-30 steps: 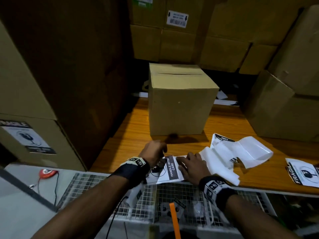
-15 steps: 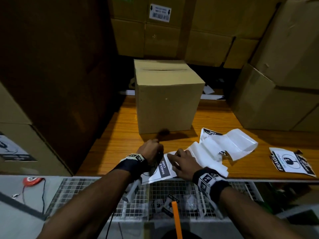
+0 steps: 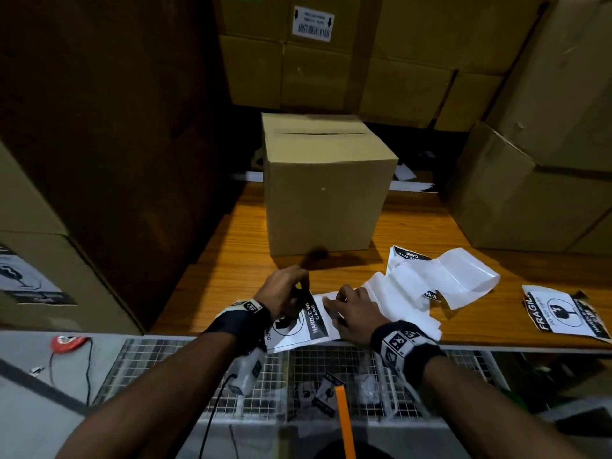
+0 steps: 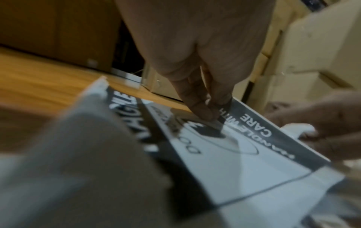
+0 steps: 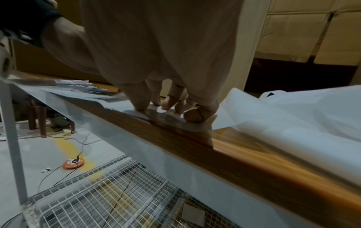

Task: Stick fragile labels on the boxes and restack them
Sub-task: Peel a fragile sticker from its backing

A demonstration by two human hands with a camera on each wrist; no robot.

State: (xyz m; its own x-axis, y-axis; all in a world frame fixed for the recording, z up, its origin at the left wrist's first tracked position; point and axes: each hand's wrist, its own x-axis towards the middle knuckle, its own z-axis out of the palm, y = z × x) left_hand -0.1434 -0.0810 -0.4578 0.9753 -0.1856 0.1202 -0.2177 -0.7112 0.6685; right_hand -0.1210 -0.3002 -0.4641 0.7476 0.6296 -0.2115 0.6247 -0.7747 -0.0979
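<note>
A black-and-white fragile label (image 3: 306,321) (image 4: 244,146) lies at the near edge of the wooden table (image 3: 231,260). My left hand (image 3: 285,294) (image 4: 207,106) pinches the label's far corner and lifts it off its white backing. My right hand (image 3: 351,309) (image 5: 166,104) presses its fingertips down on the backing sheet (image 3: 397,303) (image 5: 283,123) just right of the label. A plain cardboard box (image 3: 326,190) stands upright on the table beyond both hands, its front face bare.
Crumpled white backing strips (image 3: 443,279) spread right of my hands. Another fragile label (image 3: 563,313) lies at the table's right. Stacked cartons (image 3: 536,180) wall the right, back and left; one left carton (image 3: 39,276) bears a label. A wire mesh basket (image 3: 331,379) sits below the table edge.
My left hand has drawn the label's corner up from the backing. The right hand stays pressed on the sheet. The head view shifted slightly.
</note>
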